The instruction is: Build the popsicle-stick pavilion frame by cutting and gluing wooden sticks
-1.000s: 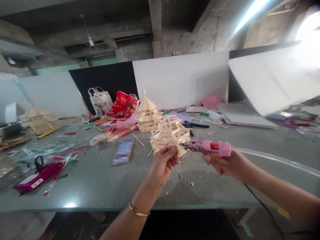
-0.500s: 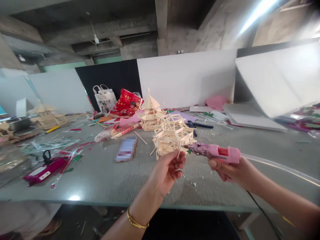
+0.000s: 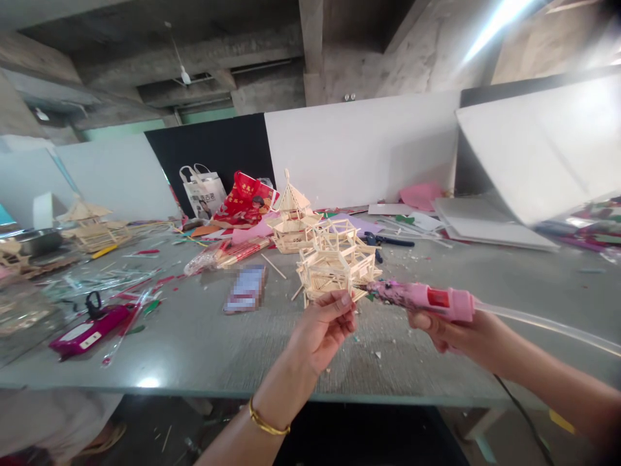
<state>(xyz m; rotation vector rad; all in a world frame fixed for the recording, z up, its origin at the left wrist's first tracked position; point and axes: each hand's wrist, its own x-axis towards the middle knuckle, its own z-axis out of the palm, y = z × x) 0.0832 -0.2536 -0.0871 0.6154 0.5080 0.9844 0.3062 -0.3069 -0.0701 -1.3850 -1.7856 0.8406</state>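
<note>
A framework of thin wooden sticks (image 3: 339, 255), shaped like a many-sided pavilion, stands on the table before me. At its lower front edge, my left hand (image 3: 325, 330) is closed in a pinch, fingertips against or just in front of the sticks; what lies between them is too small to make out. My right hand (image 3: 460, 333) grips a pink hot glue gun (image 3: 431, 301) with a stained front end. Its nozzle points left and reaches the front right of the framework, close to my left fingertips. A long clear glue stick (image 3: 538, 320) trails from the gun's back.
Behind the framework stands a roofed stick pagoda (image 3: 291, 220). Left of it lie a phone (image 3: 245, 288), bundled sticks (image 3: 242, 252) and a magenta power strip (image 3: 92, 331). Dark-handled pliers (image 3: 392, 241) and white boards (image 3: 490, 223) are at the right. Someone's leg shows lower left.
My right hand and the glue gun have shifted slightly right and down. My left fingers have moved a little left and stay pinched by the framework.
</note>
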